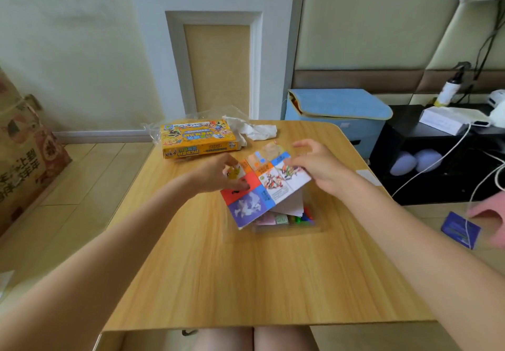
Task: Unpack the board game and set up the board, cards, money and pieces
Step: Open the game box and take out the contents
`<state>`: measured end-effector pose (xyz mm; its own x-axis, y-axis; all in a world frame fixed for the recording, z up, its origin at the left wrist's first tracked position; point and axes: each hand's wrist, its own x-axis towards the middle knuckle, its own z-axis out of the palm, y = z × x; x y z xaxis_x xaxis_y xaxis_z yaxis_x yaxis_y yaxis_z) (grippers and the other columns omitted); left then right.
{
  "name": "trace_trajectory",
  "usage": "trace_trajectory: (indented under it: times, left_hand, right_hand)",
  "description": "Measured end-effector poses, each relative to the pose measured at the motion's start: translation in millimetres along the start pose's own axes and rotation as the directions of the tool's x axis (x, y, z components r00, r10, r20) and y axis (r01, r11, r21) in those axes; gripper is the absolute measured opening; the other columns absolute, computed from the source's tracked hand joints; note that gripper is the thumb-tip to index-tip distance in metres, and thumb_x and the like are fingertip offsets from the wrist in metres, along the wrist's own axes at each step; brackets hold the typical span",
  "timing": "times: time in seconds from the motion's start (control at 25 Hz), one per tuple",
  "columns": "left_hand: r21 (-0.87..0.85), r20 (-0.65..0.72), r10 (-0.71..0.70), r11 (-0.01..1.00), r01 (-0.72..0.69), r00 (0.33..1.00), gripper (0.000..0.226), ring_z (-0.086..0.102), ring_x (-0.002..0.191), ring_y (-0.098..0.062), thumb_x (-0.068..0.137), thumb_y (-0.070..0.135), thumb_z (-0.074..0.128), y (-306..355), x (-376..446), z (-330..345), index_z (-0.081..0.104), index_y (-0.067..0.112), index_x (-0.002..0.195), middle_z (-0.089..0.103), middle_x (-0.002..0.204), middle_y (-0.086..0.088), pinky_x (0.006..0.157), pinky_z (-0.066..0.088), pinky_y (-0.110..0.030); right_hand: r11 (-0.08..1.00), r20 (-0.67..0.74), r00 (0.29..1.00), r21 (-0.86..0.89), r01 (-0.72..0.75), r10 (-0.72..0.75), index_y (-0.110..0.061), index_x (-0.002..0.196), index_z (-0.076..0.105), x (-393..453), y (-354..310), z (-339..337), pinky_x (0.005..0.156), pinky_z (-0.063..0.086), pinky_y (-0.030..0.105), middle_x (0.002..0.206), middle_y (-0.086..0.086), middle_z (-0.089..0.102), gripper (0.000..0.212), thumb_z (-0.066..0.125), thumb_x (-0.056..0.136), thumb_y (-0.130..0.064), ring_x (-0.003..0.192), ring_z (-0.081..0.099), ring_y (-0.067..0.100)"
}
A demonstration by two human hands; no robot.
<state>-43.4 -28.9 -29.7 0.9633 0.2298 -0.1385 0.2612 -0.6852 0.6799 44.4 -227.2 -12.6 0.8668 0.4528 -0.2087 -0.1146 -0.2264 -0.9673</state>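
- Head view: the folded board (262, 186) hangs above the middle of the wooden table (218, 282), over a clear tray (287, 222) holding paper money and coloured pieces.
- The left hand (218, 175) pinches the board's left edge, fingers curled round it; the right hand (314, 164) grips the far right edge with thumb and fingers bent.
- The yellow game box (196, 138) lies apart at the table's far side, beside crumpled wrapping (251, 129).
- Judgement: lift the board off the tray first, then unfold it on bare table nearer the body, so no piece is swept off.
- Spread both hands outward evenly to keep the creases from tearing.
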Motion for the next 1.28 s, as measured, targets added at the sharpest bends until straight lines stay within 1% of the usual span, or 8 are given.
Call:
trace_trajectory:
  times: [0.16,0.24,0.32,0.4,0.44,0.68,1.0,1.28]
  left_hand:
    - [-0.617,-0.023,-0.033,0.787,0.012,0.999,0.01,0.056,0.078,-0.017,0.087,0.008,0.06,-13.0,-6.8,-24.0,0.058,0.017,0.085,0.061,0.081,-0.001,0.066,0.044,-0.026]
    - [-0.75,-0.056,-0.089,0.661,0.017,0.994,0.012,0.058,0.069,-0.015,0.09,0.008,0.055,-27.3,-7.3,-32.5,0.058,0.016,0.082,0.059,0.079,-0.004,0.063,0.047,-0.024]
    - [-0.816,-0.11,-0.209,0.578,0.032,0.972,0.013,0.058,0.065,-0.013,0.093,0.008,0.05,-40.3,-8.8,-36.9,0.054,0.014,0.083,0.057,0.08,-0.006,0.06,0.049,-0.023]
    - [-0.859,-0.112,-0.338,0.506,0.08,0.934,0.011,0.057,0.073,-0.016,0.095,0.008,0.047,-48.0,-8.6,-37.3,0.05,0.013,0.085,0.056,0.084,-0.008,0.065,0.047,-0.027]
    - [-0.878,-0.106,-0.373,0.47,0.09,0.922,0.011,0.056,0.076,-0.017,0.095,0.008,0.047,-49.2,-7.1,-36.4,0.049,0.013,0.086,0.055,0.086,-0.008,0.066,0.047,-0.028]
    - [-0.945,-0.119,-0.394,0.328,0.019,0.911,0.014,0.059,0.08,-0.019,0.092,0.003,0.048,-40.7,13.2,-27.5,0.052,0.015,0.086,0.058,0.093,-0.008,0.072,0.05,-0.033]
    - [-0.828,-0.096,-0.463,0.528,0.187,0.881,0.01,0.056,0.074,-0.018,0.094,0.006,0.048,-31.4,43.4,4.1,0.053,0.011,0.086,0.057,0.084,-0.01,0.072,0.05,-0.033]
    - [-0.803,-0.066,-0.459,0.552,0.226,0.886,0.005,0.058,0.08,-0.02,0.094,0.008,0.049,-29.0,60.0,7.2,0.054,0.009,0.094,0.059,0.09,-0.012,0.074,0.051,-0.032]
  right_hand:
    - [0.97,0.095,0.98,0.189,0.154,-0.174,-0.012,0.099,0.059,-6.1,-7.2,-6.6,0.065,0.054,0.021,0.093,0.007,0.066,0.011,0.058,0.089,-0.007,0.081,0.064,0.014]
    - [0.973,0.229,0.959,-0.118,0.199,-0.168,-0.018,0.111,0.059,-9.9,-0.5,-7.6,0.083,0.048,0.022,0.111,-0.001,0.061,0.022,0.058,0.091,-0.025,0.109,0.055,0.014]
    - [0.641,0.396,0.918,-0.703,0.306,-0.004,-0.028,0.134,0.045,-9.2,17.4,-2.0,0.108,0.031,0.035,0.142,-0.003,0.039,0.058,0.063,0.082,-0.048,0.138,0.027,0.02]
    - [0.251,0.435,0.891,-0.884,0.395,0.128,-0.039,0.145,0.022,-9.7,32.5,12.5,0.116,0.006,0.047,0.156,-0.003,0.007,0.089,0.066,0.071,-0.062,0.144,-0.005,0.028]
    - [0.202,0.447,0.884,-0.886,0.417,0.135,-0.042,0.146,0.015,-9.6,37.4,21.0,0.116,0.001,0.05,0.157,-0.003,-0.001,0.095,0.067,0.069,-0.064,0.143,-0.01,0.031]
    - [0.316,0.282,0.959,-0.909,0.271,-0.011,-0.032,0.147,0.023,24.3,40.3,-5.7,0.113,0.023,0.048,0.154,0.003,0.018,0.091,0.067,0.072,-0.061,0.14,0.022,0.029]
    - [0.239,0.093,0.995,-0.968,0.081,0.038,-0.03,0.149,0.015,110.2,35.2,-61.2,0.113,0.02,0.054,0.157,0.006,0.012,0.09,0.055,0.077,-0.067,0.142,0.016,0.032]
    - [0.176,-0.02,0.999,-0.984,-0.014,-0.033,-0.029,0.15,0.005,137.4,25.0,-68.5,0.112,0.012,0.052,0.157,0.003,0.009,0.081,0.047,0.088,-0.059,0.143,0.007,0.031]
